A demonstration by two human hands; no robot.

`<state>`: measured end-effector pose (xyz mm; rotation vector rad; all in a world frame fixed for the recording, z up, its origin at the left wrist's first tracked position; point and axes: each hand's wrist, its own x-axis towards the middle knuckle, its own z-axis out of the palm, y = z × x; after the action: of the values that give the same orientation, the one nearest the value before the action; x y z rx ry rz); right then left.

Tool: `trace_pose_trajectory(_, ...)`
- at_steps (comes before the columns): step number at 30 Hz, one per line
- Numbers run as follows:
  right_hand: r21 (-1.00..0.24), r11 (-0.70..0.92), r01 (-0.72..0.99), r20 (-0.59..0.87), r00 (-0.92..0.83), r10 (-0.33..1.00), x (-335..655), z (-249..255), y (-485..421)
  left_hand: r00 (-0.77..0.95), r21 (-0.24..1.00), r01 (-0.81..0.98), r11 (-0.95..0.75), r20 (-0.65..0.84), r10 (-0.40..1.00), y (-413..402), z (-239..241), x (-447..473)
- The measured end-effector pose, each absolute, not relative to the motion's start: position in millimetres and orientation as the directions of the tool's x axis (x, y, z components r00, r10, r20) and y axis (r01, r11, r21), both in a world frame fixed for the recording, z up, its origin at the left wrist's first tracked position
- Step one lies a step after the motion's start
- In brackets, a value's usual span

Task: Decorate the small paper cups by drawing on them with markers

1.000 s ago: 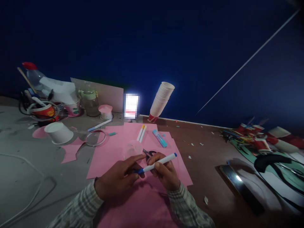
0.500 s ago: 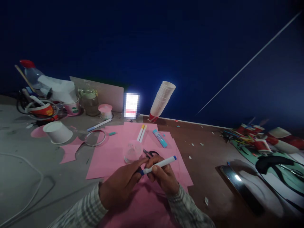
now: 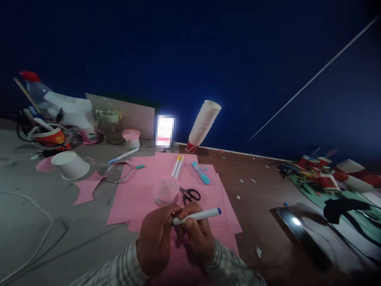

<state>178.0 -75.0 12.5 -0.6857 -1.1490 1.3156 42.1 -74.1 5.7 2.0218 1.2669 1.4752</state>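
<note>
Both hands meet over the pink paper sheets point(image 3: 139, 194) near the bottom middle. My right hand point(image 3: 198, 234) is closed round a white marker with a blue end point(image 3: 199, 215), which lies almost level and points right. My left hand point(image 3: 156, 236) is closed too, its fingertips pinching the marker's left end where the cap sits. Just beyond the hands stand a small clear cup point(image 3: 166, 190) and black scissors point(image 3: 190, 194) on the pink paper.
Two yellow-tipped markers point(image 3: 177, 166) and a teal marker point(image 3: 200, 173) lie farther back. A leaning stack of paper cups point(image 3: 204, 124), an overturned white cup point(image 3: 70, 165), a wire ring point(image 3: 118, 172), jars and clutter fill the back left. Coloured scraps lie at right point(image 3: 324, 178).
Both hands drew back toward me and closed together. The left fingertips went from the marker's blue cap end to a tight pinch on it; the scissors and clear cup now show in full.
</note>
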Motion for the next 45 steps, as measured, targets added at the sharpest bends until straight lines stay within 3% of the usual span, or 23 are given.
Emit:
trace_pose_trajectory(10,-0.917,0.213,-0.338,0.270,-0.131,0.954,171,-13,-92,0.045,0.576,0.521,-0.630,0.718,0.694,-74,6,41)
trace_pose_trajectory(16,-0.930,0.062,-0.361,0.119,-0.137,0.983,185,11,-67,0.082,0.694,0.391,-0.605,0.629,0.773,-62,6,36)
trace_pose_trajectory(19,-0.927,0.022,-0.374,0.007,0.041,0.999,205,22,-47,0.022,0.759,0.261,-0.596,0.613,0.790,-45,12,24)
trace_pose_trajectory(21,-0.965,-0.027,-0.260,-0.079,0.194,0.978,221,26,-33,-0.096,0.829,0.204,-0.520,0.546,0.832,-29,15,13)
trace_pose_trajectory(23,-0.988,-0.154,0.027,-0.145,0.206,0.968,237,29,-19,-0.192,0.874,0.181,-0.451,0.481,0.855,-14,16,3)
trace_pose_trajectory(25,-0.858,-0.248,0.450,-0.207,0.139,0.969,249,31,-5,-0.226,0.907,0.176,-0.384,0.416,0.881,-1,15,-5)
trace_pose_trajectory(31,-0.601,-0.231,0.765,-0.255,0.090,0.963,258,35,34,-0.032,0.952,0.169,-0.257,0.266,0.963,17,3,-11)
trace_pose_trajectory(38,-0.304,-0.250,0.919,-0.263,0.171,0.949,242,34,47,-0.125,0.989,-0.048,-0.139,0.132,0.983,26,-8,-7)
trace_pose_trajectory(42,-0.251,-0.189,0.949,-0.188,0.144,0.972,236,44,52,-0.166,0.988,-0.068,-0.138,0.125,0.978,22,-4,0)
trace_pose_trajectory(45,-0.244,-0.059,0.968,-0.145,0.024,0.989,227,50,64,-0.188,0.988,-0.053,-0.147,0.135,0.973,19,-3,5)
